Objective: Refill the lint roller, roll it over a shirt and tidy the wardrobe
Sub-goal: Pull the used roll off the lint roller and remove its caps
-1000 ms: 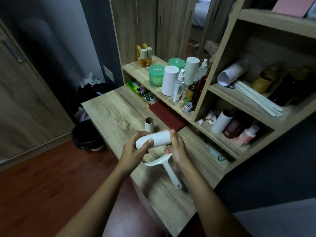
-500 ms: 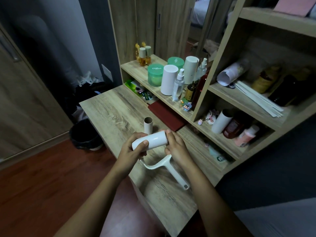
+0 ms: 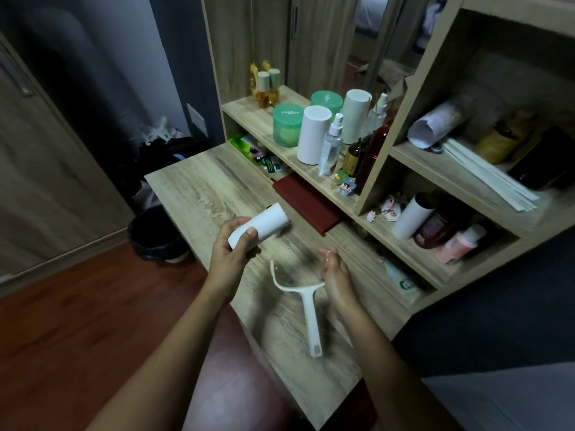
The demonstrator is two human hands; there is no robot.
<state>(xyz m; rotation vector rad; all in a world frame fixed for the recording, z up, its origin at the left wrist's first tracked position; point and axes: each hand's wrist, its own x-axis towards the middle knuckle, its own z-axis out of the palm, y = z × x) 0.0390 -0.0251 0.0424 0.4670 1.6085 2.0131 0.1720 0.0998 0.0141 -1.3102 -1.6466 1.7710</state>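
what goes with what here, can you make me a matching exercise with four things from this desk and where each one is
Things:
1. white roll
2. roller handle
3. dark red cloth
4. black bin

Places:
A. on the floor beside the desk
B. lying on the desk by the right hand
C. held in the left hand
D. tucked under the lowest shelf at the back of the desk

Pairs: 1-C, 2-B, 3-D, 4-A

shelf: 2 green jars [image 3: 287, 124] | desk: dark red cloth [image 3: 306, 202] | floor: black bin [image 3: 157, 234]
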